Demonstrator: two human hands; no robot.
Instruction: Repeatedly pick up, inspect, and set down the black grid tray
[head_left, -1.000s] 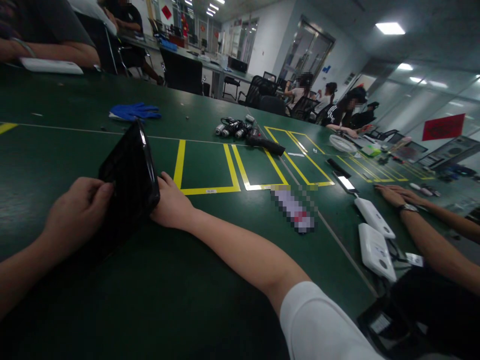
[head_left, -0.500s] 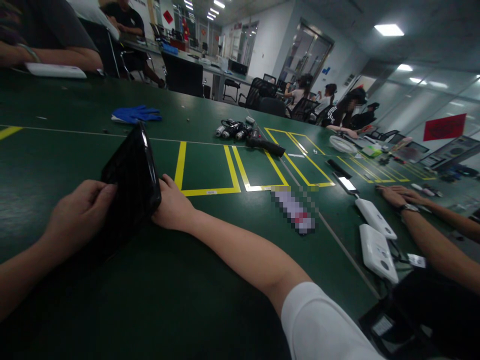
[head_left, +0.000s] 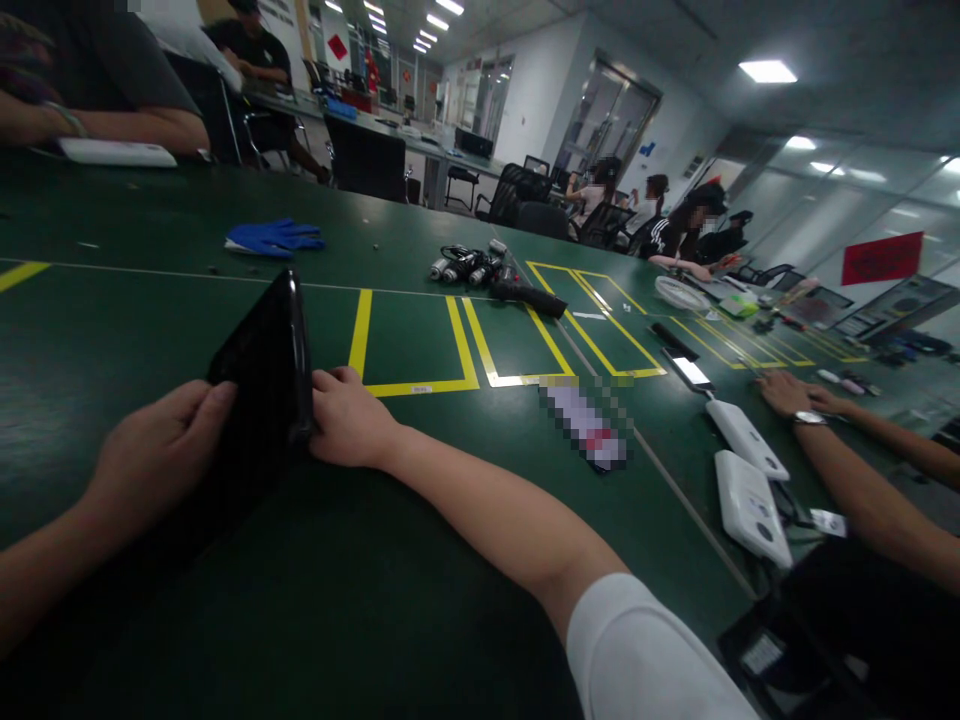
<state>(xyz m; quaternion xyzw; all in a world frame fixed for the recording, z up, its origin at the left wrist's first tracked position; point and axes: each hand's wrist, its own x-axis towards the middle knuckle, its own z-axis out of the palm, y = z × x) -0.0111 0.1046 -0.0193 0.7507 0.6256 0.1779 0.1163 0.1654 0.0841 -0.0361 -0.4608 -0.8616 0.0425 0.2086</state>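
A flat black tablet-like device [head_left: 262,375] stands tilted on its lower edge on the green table [head_left: 375,560]. My left hand [head_left: 154,460] grips its near left side. My right hand [head_left: 349,420] presses against its right edge, with the fingers behind it. Just beyond my right hand lie yellow tape rectangles [head_left: 412,345] marked on the table.
A blue glove [head_left: 274,238] lies farther back. Small black and silver cylinders and a black tool [head_left: 487,272] sit past the tape marks. Two white devices [head_left: 750,470] and a lit phone [head_left: 691,371] lie at right, near a co-worker's arms [head_left: 840,450]. Other people sit around the table.
The tablet has tipped a little more upright and my right hand's fingers have shifted along its edge. The view has moved slightly.
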